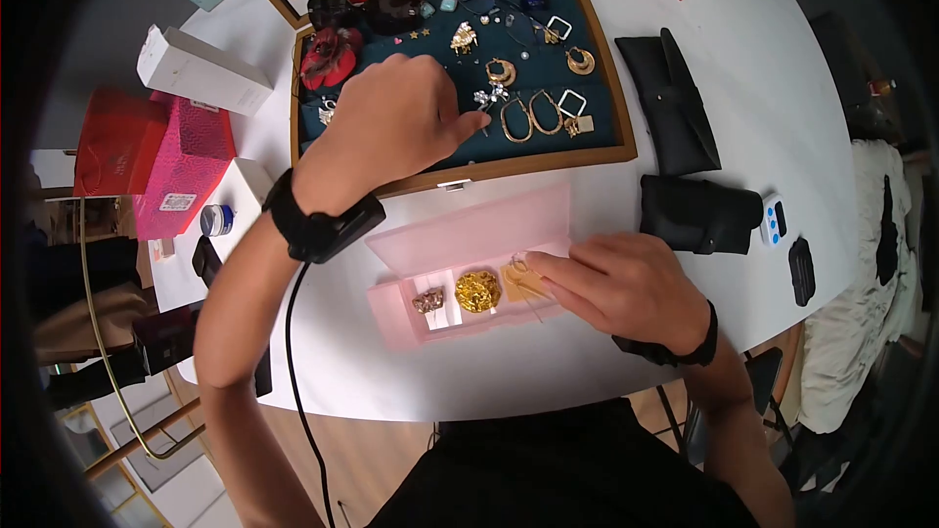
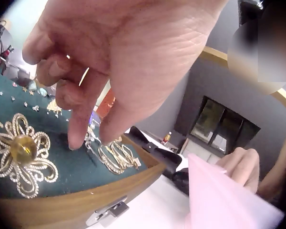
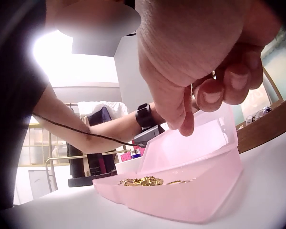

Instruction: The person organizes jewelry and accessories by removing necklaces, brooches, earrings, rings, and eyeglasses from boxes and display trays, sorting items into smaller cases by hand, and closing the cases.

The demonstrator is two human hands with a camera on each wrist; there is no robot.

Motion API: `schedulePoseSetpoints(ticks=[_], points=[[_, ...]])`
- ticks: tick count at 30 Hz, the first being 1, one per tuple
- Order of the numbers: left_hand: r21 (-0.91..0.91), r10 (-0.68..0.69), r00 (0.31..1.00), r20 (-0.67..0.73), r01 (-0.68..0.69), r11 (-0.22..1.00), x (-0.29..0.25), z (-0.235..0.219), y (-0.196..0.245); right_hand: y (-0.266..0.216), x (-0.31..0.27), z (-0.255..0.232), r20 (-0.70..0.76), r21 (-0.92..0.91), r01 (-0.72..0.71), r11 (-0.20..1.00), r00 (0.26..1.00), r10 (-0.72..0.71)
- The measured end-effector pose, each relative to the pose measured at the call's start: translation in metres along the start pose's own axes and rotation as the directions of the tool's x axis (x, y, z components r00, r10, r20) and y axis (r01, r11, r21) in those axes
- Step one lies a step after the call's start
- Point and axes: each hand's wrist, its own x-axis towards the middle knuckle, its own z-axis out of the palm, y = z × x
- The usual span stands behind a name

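My left hand (image 1: 386, 122) hovers over the jewellery case (image 1: 626, 149), fingers pointing down, with thumb and index fingertip apart in the left wrist view. Near the thumb lies a silver bow-shaped piece (image 1: 491, 96); gold hoop earrings (image 1: 545, 112) lie just right of it. A flower brooch with an amber stone (image 2: 24, 150) shows close by. My right hand (image 1: 626, 288) is above the right end of the open pink box (image 1: 396, 318), fingers loosely bent, nothing visible between them. Beneath its fingertips lies a thin gold piece (image 1: 528, 284); a gold round ornament (image 1: 477, 291) sits beside it.
Sunglasses (image 1: 367, 13) and a red flower piece (image 1: 331, 59) lie in the case. Black pouches (image 1: 670, 103) are to its right, a white box (image 1: 203, 68) and a pink bag (image 1: 186, 166) to its left. A cable (image 1: 293, 352) runs from my left wrist.
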Motion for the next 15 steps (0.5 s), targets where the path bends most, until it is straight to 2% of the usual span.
schedulePoseSetpoints(ticks=[2, 4, 7, 9, 12, 15], points=[[0.084, 0.026, 0.996, 0.08, -0.032, 0.996, 0.006, 0.004, 0.001, 0.0, 0.0, -0.002, -0.017, 0.012, 0.001, 1.0, 1.0, -0.001], [0.047, -0.038, 0.988, 0.152, 0.031, 0.998, 0.01, 0.006, -0.002, -0.002, -0.001, -0.005, 0.002, -0.031, 0.001, 1.0, 1.0, -0.001], [0.043, -0.076, 0.985, 0.154, 0.07, 0.997, 0.011, 0.014, -0.006, -0.002, 0.0, -0.006, 0.018, 0.004, 0.007, 1.0, 1.0, -0.007], [0.004, -0.136, 0.965, 0.225, 0.139, 0.99, 0.014, 0.014, -0.002, 0.0, -0.001, -0.004, 0.011, 0.006, 0.008, 1.0, 1.0, -0.008], [-0.076, -0.14, 0.945, 0.296, 0.169, 0.983, 0.018, 0.019, -0.008, 0.0, -0.002, -0.004, 0.005, 0.0, 0.008, 1.0, 1.0, -0.008], [-0.133, -0.138, 0.951, 0.277, 0.18, 0.975, 0.019, 0.016, -0.009, -0.001, 0.0, -0.005, 0.001, -0.008, 0.015, 1.0, 1.0, -0.015]])
